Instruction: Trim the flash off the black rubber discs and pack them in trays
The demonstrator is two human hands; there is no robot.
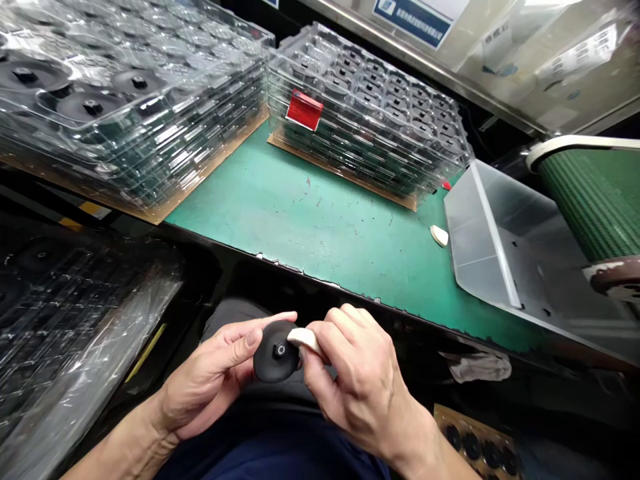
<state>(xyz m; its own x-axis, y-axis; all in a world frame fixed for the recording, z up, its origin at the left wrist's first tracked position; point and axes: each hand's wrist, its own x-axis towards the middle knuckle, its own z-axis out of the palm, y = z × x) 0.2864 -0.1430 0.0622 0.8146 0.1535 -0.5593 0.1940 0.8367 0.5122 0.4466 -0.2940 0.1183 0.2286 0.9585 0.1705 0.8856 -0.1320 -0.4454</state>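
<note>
Your left hand (210, 380) grips a black studded disc (275, 353) — fingers half-curled — while your right hand (360, 380), closed, pinches a white pad (304, 340) against its face.

The head-worn camera looks forward and down, close above the left hand (210, 383) and right hand (363, 387).

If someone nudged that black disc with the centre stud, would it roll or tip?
The black disc looks rigid, keeping its shape in the left hand. Its round rim suggests it would likely roll if stood on edge. Resting stud-down, it would probably tip.
</note>
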